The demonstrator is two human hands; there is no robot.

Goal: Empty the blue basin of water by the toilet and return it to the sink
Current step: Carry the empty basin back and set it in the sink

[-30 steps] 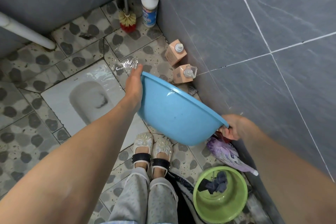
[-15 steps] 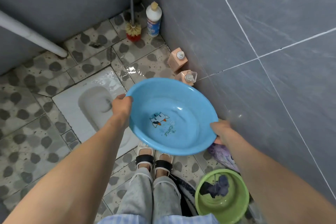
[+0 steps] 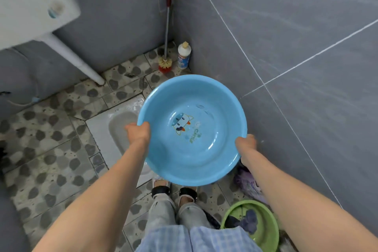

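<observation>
The blue basin point(image 3: 206, 149) is held level in the air in front of me, open side up, with a cartoon print on its bottom and only a film of wetness inside. My left hand point(image 3: 138, 132) grips its left rim and my right hand point(image 3: 245, 144) grips its right rim. The white squat toilet point(image 3: 117, 127) lies in the floor below and left of the basin, partly hidden by it and by my left arm.
A toilet brush point(image 3: 165, 63) and a white cleaner bottle point(image 3: 184, 55) stand in the far corner. A green basin point(image 3: 263, 229) holding dark cloth sits on the floor at lower right, beside a purple pouch point(image 3: 248, 185). A white cistern point(image 3: 34, 4) with a pipe hangs upper left. A grey tiled wall runs close along the right.
The basin has swung from tipped on edge beside the toilet back to level and risen toward me. My view has lifted, showing the cistern.
</observation>
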